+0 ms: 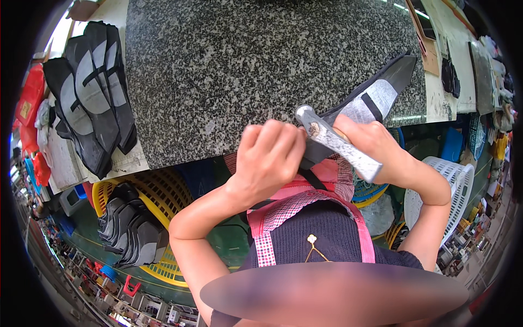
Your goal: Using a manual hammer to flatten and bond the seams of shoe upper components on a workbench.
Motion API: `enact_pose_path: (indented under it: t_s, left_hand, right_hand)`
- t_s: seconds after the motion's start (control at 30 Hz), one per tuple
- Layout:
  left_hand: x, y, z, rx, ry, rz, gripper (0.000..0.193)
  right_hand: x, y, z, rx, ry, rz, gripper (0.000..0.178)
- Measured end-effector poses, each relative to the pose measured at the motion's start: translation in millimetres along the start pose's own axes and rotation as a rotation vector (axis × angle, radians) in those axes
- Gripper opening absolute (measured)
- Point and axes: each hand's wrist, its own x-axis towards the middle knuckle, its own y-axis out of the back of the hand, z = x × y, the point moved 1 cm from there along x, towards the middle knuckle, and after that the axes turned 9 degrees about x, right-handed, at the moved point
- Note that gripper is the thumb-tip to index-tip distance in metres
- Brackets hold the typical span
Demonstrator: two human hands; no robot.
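On the granite slab (218,60) lies a flat black and grey piece (370,103), looking like a shoe or boot upper, its near end overhanging the front edge. My left hand (272,152) is closed, with bent fingers gripping that near end; the fingertips are hidden. A metal hammer (348,148) is held in my right hand (378,144), fingers wrapped round its handle. The hammer's long head slants over the piece, its round face close to my left knuckles. Whether the hammer touches the piece, I cannot tell.
Several similar black and grey pieces (95,92) lie stacked left of the slab. Below, a yellow basket (169,191) holds more of them (133,229). A white basket (452,174) stands at the right. Red bags (31,103) hang at the far left.
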Motion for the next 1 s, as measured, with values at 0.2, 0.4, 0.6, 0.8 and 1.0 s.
enact_pose_path:
  t_s: [0.2, 0.4, 0.6, 0.8, 1.0]
  left_hand:
    - [-3.6, -21.5, 31.7, 0.072, -0.124, 0.029, 0.039]
    - [-8.5, -26.9, 36.1, 0.217, -0.135, 0.03, 0.03]
    - [23.0, 12.9, -2.2, -0.456, 0.352, 0.06, 0.045]
    - [-27.4, 88.8, -110.0, 0.519, 0.594, 0.768, 0.034]
    - [-123.5, 85.0, -221.3, 0.92, 0.905, -0.038, 0.036]
  right_hand:
    - [6.5, 14.5, -5.7, 0.081, 0.011, 0.109, 0.024]
    - [7.2, 0.8, 0.9, 0.05, 0.034, 0.005, 0.026]
    - [-45.1, 23.8, 44.8, 0.616, 0.012, 0.6, 0.038]
    - [-60.9, 79.4, 27.3, 0.898, 0.233, 1.091, 0.043]
    - [-33.9, 80.2, 57.2, 0.785, -0.103, 0.922, 0.041]
